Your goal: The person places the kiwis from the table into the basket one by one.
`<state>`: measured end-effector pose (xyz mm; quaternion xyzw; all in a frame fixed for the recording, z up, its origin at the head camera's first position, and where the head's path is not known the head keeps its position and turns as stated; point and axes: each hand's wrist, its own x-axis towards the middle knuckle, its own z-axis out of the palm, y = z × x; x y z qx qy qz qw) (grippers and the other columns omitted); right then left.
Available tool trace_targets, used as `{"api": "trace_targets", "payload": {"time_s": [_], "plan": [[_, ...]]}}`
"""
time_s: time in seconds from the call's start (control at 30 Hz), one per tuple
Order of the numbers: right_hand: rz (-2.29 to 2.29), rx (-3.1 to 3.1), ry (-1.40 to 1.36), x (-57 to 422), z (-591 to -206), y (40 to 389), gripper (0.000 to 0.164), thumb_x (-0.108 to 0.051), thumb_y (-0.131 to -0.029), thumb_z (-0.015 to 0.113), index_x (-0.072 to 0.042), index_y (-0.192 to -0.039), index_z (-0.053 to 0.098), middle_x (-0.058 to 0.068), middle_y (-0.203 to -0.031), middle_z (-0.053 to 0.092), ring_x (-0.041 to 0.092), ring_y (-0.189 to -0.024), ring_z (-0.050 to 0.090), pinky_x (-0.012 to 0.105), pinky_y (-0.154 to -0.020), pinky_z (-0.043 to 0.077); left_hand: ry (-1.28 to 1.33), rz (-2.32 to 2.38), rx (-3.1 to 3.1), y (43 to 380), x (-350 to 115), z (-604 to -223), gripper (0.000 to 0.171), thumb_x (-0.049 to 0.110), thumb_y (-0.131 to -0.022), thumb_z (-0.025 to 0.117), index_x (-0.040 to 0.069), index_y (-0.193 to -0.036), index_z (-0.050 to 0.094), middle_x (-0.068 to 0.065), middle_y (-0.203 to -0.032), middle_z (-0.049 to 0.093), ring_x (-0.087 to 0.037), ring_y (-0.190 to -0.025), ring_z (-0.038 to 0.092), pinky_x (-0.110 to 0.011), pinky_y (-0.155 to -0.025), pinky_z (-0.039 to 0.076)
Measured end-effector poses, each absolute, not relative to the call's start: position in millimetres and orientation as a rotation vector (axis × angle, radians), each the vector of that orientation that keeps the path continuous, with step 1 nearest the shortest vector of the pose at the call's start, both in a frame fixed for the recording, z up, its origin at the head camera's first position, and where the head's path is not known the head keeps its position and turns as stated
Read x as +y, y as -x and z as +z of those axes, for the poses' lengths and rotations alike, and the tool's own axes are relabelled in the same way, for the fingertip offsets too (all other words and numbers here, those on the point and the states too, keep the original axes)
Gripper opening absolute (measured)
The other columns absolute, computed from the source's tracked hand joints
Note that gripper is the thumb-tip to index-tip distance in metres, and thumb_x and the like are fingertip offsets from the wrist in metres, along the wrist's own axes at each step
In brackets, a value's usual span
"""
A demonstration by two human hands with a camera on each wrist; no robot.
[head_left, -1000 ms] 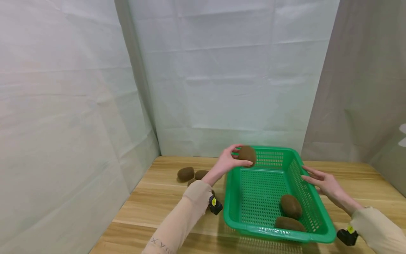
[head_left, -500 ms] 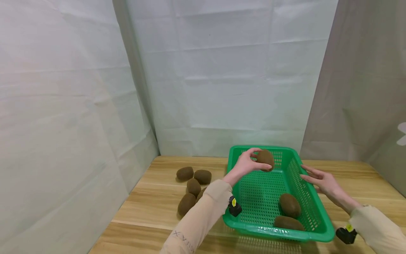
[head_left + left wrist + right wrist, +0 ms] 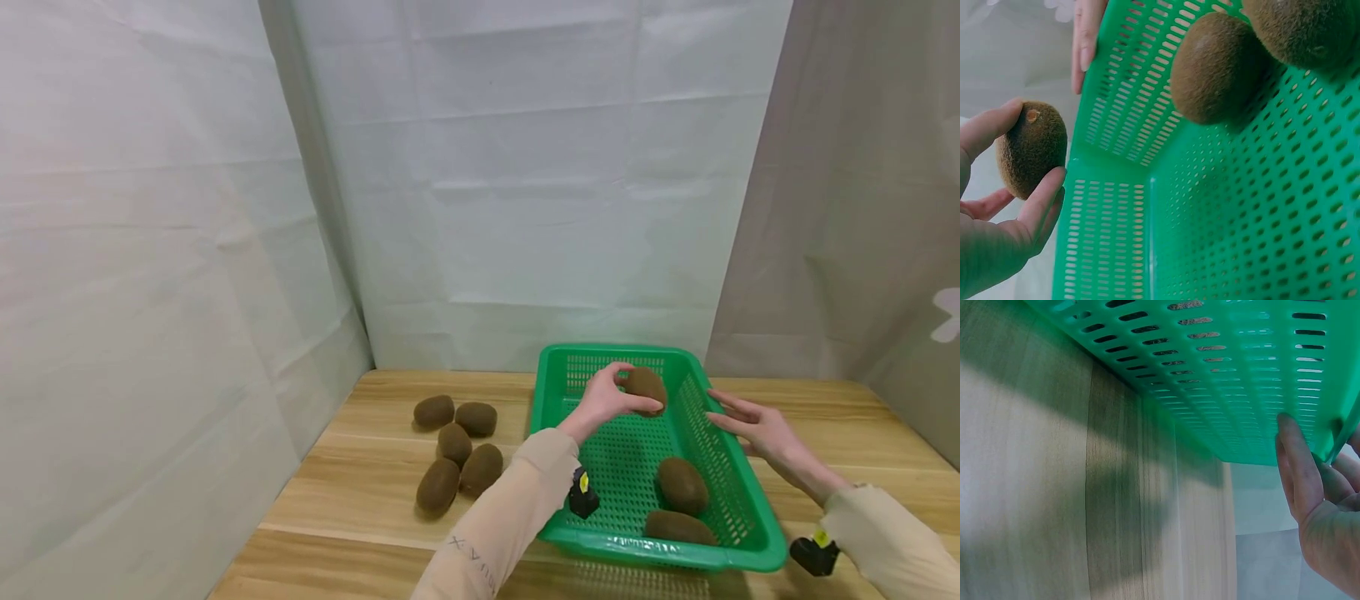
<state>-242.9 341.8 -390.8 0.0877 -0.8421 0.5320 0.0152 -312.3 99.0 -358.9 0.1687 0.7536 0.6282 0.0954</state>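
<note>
Left hand (image 3: 606,398) pinches a kiwi (image 3: 646,391) between thumb and fingers, right of centre in the lower half of the head view; the left wrist view shows that fruit at its left, apart from the two others. Behind and below it is a green basket (image 3: 626,458), its walls and floor pierced with slots, filling the lower right of the head view. Two more kiwis (image 3: 682,486) lie in its near right corner, side by side. On the basket's right side, the right hand (image 3: 765,429) rests with fingers fairly straight and somewhat spread, touching the rim and outer wall. Five loose kiwis (image 3: 454,443) sit in a close cluster on the wood-grained surface (image 3: 352,500), left of the basket. Pale sleeves (image 3: 517,508) cover both forearms. Creased pale cloth (image 3: 540,183) fills the upper frame.
</note>
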Motion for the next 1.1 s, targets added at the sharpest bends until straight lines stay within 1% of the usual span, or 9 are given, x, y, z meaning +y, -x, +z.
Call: {"api": "trace_targets", "payload": {"time_s": [0.2,0.4,0.53,0.73,0.87,0.97,1.1], "plan": [[1.671,-2.616,-0.264,339.7,-391.4,242.5,0.063,-0.029,-0.093,0.052,0.001,-0.141,0.024,0.03,-0.138,0.023,0.045,-0.119,0.03,0.055,-0.081,0.041,-0.458,1.862,2.242,305.7,109.9,-366.5,0.054,0.01,-0.068,0.08,0.012,-0.116,0.055,-0.002,-0.097,0.052,-0.015,-0.071,0.057,-0.028,-0.057,0.05],[1.67,-2.608,-0.258,339.0,-390.7,242.0,0.063,-0.028,-0.093,0.053,0.002,-0.14,0.025,0.031,-0.136,0.024,0.046,-0.118,0.031,0.055,-0.08,0.041,-0.446,1.858,2.291,305.4,117.4,-372.0,0.057,0.012,-0.068,0.081,0.011,-0.119,0.055,-0.003,-0.099,0.053,-0.014,-0.067,0.057,-0.027,-0.055,0.05],[1.674,-2.606,-0.265,338.1,-390.8,241.3,0.063,-0.028,-0.093,0.053,0.003,-0.14,0.025,0.031,-0.136,0.025,0.047,-0.118,0.031,0.054,-0.08,0.042,-0.416,1.855,2.305,305.3,121.4,-376.5,0.058,0.01,-0.067,0.081,0.011,-0.119,0.055,-0.004,-0.101,0.053,-0.015,-0.064,0.058,-0.028,-0.055,0.049],[1.702,-2.599,-0.242,336.7,-391.3,241.8,0.064,-0.029,-0.092,0.054,0.002,-0.14,0.026,0.031,-0.135,0.026,0.046,-0.116,0.033,0.049,-0.078,0.045,-0.393,1.838,2.316,305.2,124.4,-382.1,0.057,0.008,-0.066,0.082,0.01,-0.116,0.055,-0.004,-0.097,0.053,-0.016,-0.061,0.057,-0.03,-0.055,0.05],[1.69,-2.607,-0.242,336.8,-390.5,242.3,0.064,-0.029,-0.092,0.054,0.002,-0.14,0.025,0.031,-0.135,0.027,0.045,-0.117,0.033,0.05,-0.079,0.044,-0.397,1.844,2.307,305.5,126.8,-384.1,0.057,0.005,-0.065,0.082,0.009,-0.115,0.055,-0.004,-0.092,0.052,-0.016,-0.064,0.056,-0.036,-0.059,0.052],[1.688,-2.611,-0.242,336.8,-389.7,242.4,0.064,-0.03,-0.092,0.054,0.001,-0.141,0.025,0.031,-0.135,0.026,0.045,-0.117,0.033,0.051,-0.08,0.043,-0.397,1.833,2.307,304.5,129.3,-385.5,0.058,0.004,-0.065,0.082,0.008,-0.116,0.055,-0.004,-0.092,0.053,-0.016,-0.065,0.056,-0.04,-0.062,0.051],[1.684,-2.615,-0.237,336.8,-389.4,242.5,0.064,-0.03,-0.092,0.054,0.001,-0.141,0.025,0.031,-0.135,0.027,0.045,-0.117,0.033,0.051,-0.079,0.044,-0.357,1.784,2.343,303.6,132.7,-389.5,0.058,0.005,-0.064,0.083,0.009,-0.115,0.056,-0.006,-0.096,0.054,-0.018,-0.06,0.057,-0.04,-0.06,0.051]]}}
